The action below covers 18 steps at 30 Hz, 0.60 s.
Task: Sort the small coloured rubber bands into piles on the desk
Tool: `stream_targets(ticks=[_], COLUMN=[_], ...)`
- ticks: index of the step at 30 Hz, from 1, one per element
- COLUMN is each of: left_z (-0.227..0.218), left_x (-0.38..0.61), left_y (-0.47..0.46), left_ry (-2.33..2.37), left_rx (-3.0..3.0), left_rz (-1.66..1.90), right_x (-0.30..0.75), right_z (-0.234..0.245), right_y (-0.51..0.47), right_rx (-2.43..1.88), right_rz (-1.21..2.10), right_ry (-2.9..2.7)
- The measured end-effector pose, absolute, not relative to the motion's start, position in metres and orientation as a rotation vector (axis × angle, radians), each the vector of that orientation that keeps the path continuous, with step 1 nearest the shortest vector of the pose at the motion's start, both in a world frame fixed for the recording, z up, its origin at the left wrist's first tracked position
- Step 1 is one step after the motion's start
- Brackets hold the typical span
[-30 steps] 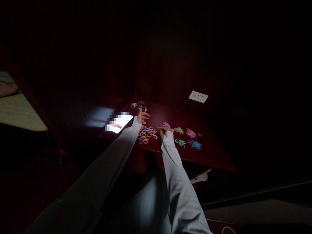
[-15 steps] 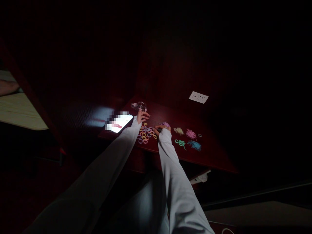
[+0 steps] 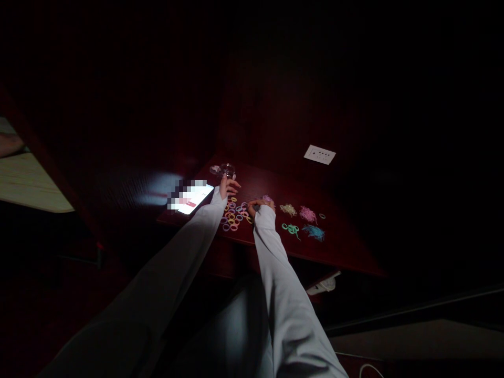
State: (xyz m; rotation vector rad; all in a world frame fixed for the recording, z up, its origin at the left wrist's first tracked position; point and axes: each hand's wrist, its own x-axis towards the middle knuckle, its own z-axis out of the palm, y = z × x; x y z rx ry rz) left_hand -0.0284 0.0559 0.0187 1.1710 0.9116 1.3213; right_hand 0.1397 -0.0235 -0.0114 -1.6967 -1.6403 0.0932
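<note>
Several pastel hair ties [image 3: 232,218] lie spread on the dark red desk. My left hand [image 3: 229,186] hovers by their far edge with its fingers apart and nothing in them, just in front of a small clear round container [image 3: 227,170]. At the right edge of the hair ties, my right hand [image 3: 260,206] is low over the desk, its fingers curled together. What they hold, if anything, is too small and dark to make out. A pile of purple bands [image 3: 268,199] shows just beyond this hand, partly hidden by it.
A lit phone [image 3: 196,198] lies to the left. To the right are piles of cream [image 3: 289,210], pink [image 3: 307,214] and blue bands [image 3: 314,232], plus green rings [image 3: 291,229]. A white socket plate [image 3: 319,154] is on the back wall. Another person's hand [image 3: 11,144] shows far left.
My right hand's fingers have shifted slightly and curl more at the edge of the hair ties. My left hand stays nearly where it was. The whole view has shifted a little.
</note>
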Motion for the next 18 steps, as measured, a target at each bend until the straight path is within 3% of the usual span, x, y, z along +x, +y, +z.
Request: stream_targets(ticks=[18], left_z=[0.015], left_x=[-0.028], left_y=[0.044], left_ry=[0.854], left_rx=[1.203], left_rz=[1.425], right_x=[0.136], right_z=[-0.009], right_y=[-0.030], right_rx=[-1.553], right_rz=[0.227], right_ry=[-1.360])
